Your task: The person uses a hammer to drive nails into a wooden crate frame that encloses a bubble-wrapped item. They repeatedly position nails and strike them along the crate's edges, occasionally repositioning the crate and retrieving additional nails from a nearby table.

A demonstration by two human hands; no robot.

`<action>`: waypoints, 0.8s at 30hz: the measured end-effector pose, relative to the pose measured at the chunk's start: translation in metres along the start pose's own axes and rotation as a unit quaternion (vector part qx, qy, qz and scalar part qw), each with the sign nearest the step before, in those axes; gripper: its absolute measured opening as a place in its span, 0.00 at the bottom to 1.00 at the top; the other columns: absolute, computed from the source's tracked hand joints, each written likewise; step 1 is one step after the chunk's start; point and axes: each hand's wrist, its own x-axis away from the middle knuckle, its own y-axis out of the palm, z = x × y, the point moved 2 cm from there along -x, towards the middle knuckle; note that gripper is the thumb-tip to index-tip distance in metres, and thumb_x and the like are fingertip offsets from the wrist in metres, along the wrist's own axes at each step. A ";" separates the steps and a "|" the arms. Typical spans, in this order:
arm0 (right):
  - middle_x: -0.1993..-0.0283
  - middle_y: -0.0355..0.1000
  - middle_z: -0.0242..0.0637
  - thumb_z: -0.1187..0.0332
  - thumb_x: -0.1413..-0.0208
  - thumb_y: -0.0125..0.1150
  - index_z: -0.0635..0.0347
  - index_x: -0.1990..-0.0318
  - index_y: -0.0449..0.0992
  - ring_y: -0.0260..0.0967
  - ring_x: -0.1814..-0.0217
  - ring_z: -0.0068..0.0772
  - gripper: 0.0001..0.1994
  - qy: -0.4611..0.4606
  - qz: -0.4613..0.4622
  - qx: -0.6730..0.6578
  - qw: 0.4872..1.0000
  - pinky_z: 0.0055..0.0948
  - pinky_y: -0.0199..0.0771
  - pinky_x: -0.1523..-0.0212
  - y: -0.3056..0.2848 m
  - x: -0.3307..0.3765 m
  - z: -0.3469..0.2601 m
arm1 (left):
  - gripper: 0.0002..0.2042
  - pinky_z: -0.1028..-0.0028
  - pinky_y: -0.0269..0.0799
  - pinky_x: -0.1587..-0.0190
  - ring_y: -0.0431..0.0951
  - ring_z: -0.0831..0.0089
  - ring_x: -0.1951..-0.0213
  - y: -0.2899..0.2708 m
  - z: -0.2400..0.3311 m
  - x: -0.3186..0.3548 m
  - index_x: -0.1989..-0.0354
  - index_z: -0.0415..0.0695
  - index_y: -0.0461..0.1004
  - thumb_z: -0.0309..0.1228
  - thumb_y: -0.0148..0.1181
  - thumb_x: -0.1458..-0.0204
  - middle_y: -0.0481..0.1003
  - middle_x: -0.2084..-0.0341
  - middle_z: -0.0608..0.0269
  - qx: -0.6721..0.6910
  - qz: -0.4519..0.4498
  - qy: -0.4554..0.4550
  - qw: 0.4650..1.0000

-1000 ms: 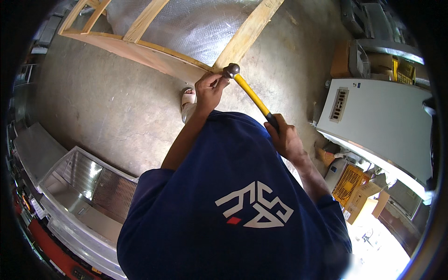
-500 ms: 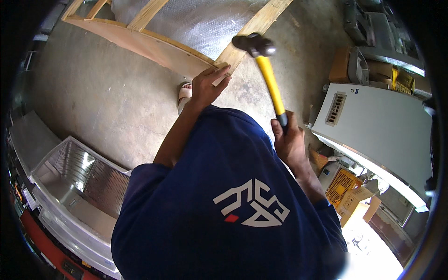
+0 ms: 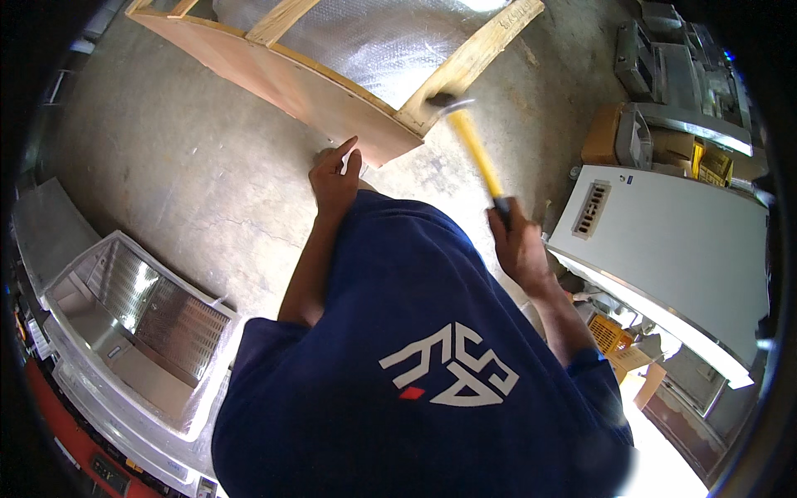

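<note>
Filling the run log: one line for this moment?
right hand: grips hammer | head at wooden frame corner | left hand: off frame, finger out

We see a crate [image 3: 332, 83] of pale, raw wood, its planks matt and grainy, lined with crinkled silvery foil [image 3: 374, 37]. The hammer [image 3: 473, 141] has a glossy yellow handle and dark metal head. The concrete floor [image 3: 191, 166] looks rough and cracked. The steel tray [image 3: 133, 307] shines.
</note>
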 end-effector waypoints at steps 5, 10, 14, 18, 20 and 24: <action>0.80 0.71 0.41 0.60 0.32 0.57 0.62 0.58 0.67 0.72 0.81 0.32 0.13 -0.066 0.126 -0.058 0.988 0.35 0.70 0.79 -0.054 -0.030 -0.045 | 0.14 0.73 0.74 0.58 0.78 0.76 0.64 -0.010 -0.012 0.015 0.50 0.41 0.81 0.23 0.58 0.44 0.81 0.62 0.60 0.141 0.034 -0.074 0.987; 0.79 0.73 0.44 0.59 0.31 0.54 0.60 0.55 0.66 0.76 0.77 0.42 0.13 -0.020 0.015 0.051 0.998 0.41 0.74 0.76 0.009 -0.005 -0.009 | 0.18 0.74 0.71 0.47 0.78 0.71 0.51 -0.027 0.001 0.018 0.52 0.36 0.81 0.23 0.43 0.42 0.81 0.57 0.57 0.126 0.000 -0.178 0.976; 0.76 0.75 0.49 0.58 0.34 0.59 0.60 0.54 0.68 0.78 0.76 0.50 0.14 -0.070 -0.035 0.012 0.997 0.45 0.75 0.74 -0.002 -0.012 -0.034 | 0.18 0.78 0.66 0.58 0.73 0.78 0.61 -0.034 -0.001 0.019 0.55 0.38 0.82 0.26 0.43 0.42 0.81 0.57 0.63 0.146 -0.003 -0.192 0.971; 0.76 0.75 0.46 0.62 0.34 0.59 0.62 0.53 0.69 0.80 0.73 0.46 0.13 -0.052 0.112 -0.174 0.977 0.40 0.75 0.74 -0.011 -0.005 -0.027 | 0.17 0.81 0.58 0.70 0.60 0.85 0.74 -0.036 0.000 0.013 0.57 0.40 0.83 0.27 0.43 0.42 0.81 0.59 0.69 0.209 0.001 -0.208 0.956; 0.76 0.75 0.46 0.60 0.33 0.57 0.63 0.54 0.69 0.79 0.74 0.43 0.13 0.041 0.002 -0.032 0.999 0.40 0.74 0.74 0.013 0.006 -0.001 | 0.18 0.81 0.54 0.72 0.57 0.87 0.76 -0.034 -0.001 0.011 0.56 0.41 0.82 0.27 0.42 0.42 0.78 0.65 0.72 0.243 -0.001 -0.214 0.946; 0.77 0.74 0.44 0.56 0.33 0.58 0.62 0.56 0.72 0.74 0.77 0.35 0.16 0.099 -0.076 -0.035 0.992 0.37 0.72 0.74 0.012 0.010 -0.005 | 0.19 0.83 0.52 0.74 0.54 0.86 0.78 -0.034 0.027 0.015 0.50 0.40 0.79 0.26 0.42 0.41 0.72 0.72 0.74 0.396 -0.065 -0.324 0.857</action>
